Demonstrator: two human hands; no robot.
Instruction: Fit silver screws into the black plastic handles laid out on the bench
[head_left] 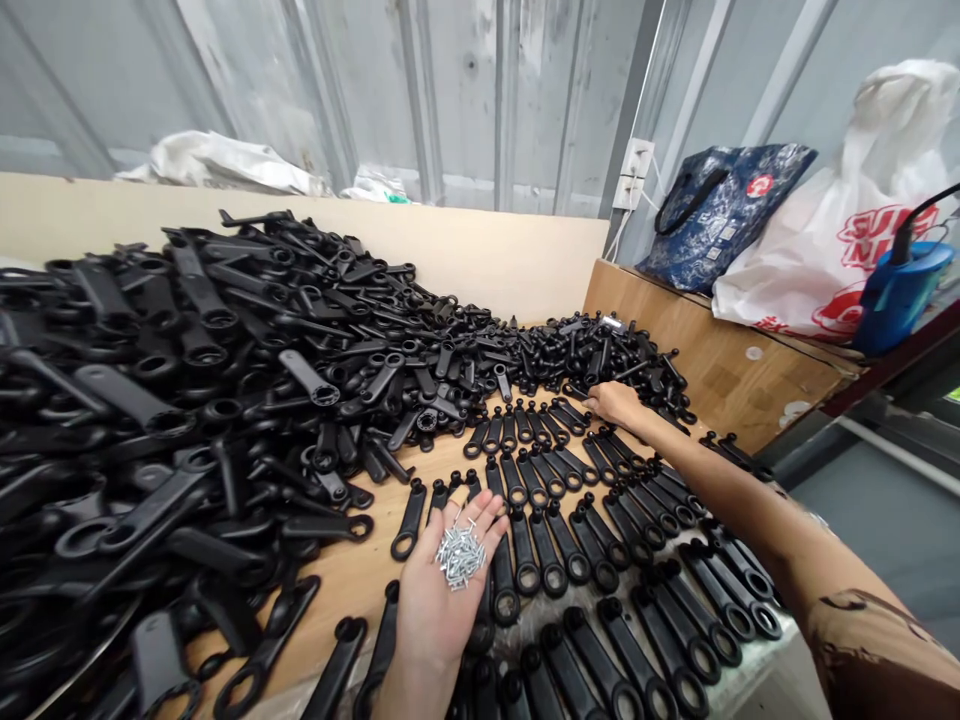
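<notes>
My left hand [437,622] is palm up over the rows, its fingers extended, with a heap of small silver screws [460,556] resting in the palm. At the far end of the rows, my right hand [616,404] has its fingers closed at the end of a black plastic lever arm [575,392]; the fingertips are partly hidden. Below and around both hands, black lever arms [553,548], each with a ring at one end and a knob at the other, lie side by side in several rows.
A large pile of loose black arms [187,400] covers the left of the wooden table [439,458]. Smaller knobbed black parts [592,345] are heaped at the back. On a wooden box [675,325] at right stand a blue bag [724,215], a white plastic bag [817,240] and a blue container [900,295].
</notes>
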